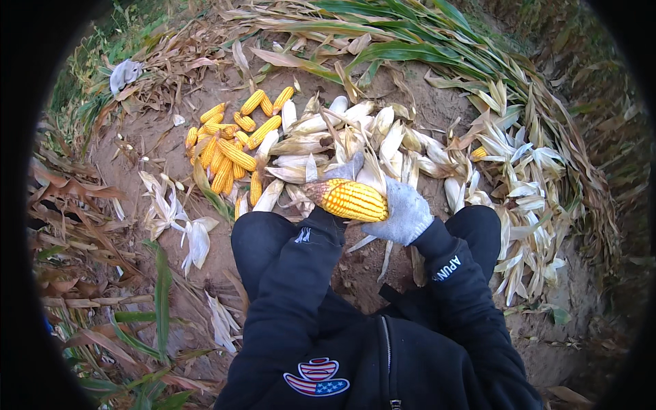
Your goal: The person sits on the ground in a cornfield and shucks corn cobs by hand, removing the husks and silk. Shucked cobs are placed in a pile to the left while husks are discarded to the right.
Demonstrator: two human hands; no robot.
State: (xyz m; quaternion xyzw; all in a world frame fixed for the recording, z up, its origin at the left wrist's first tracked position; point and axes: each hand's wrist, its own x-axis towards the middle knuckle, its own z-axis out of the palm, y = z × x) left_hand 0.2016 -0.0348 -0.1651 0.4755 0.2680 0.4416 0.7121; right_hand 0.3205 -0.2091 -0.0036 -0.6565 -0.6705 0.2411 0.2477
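Observation:
My right hand [402,211], in a grey knit glove, is closed round the base end of a large yellow ear of corn [353,200]. The ear's brown tip points left. My left hand [344,169], gloved too, lies mostly hidden behind the ear and its husk; what its fingers grip cannot be made out. Pale dry husk [371,177] stands up behind the ear between both hands. Just beyond lie several unhusked ears [302,143] in a pile. To their left is a heap of husked yellow ears [220,154].
Stripped husks [528,205] are heaped at the right, with a yellow ear end [478,154] among them. Loose husks [197,238] lie on the soil at left. Cut green and dry stalks [461,56] curve round the far side. A grey cloth item [125,75] rests at the far left.

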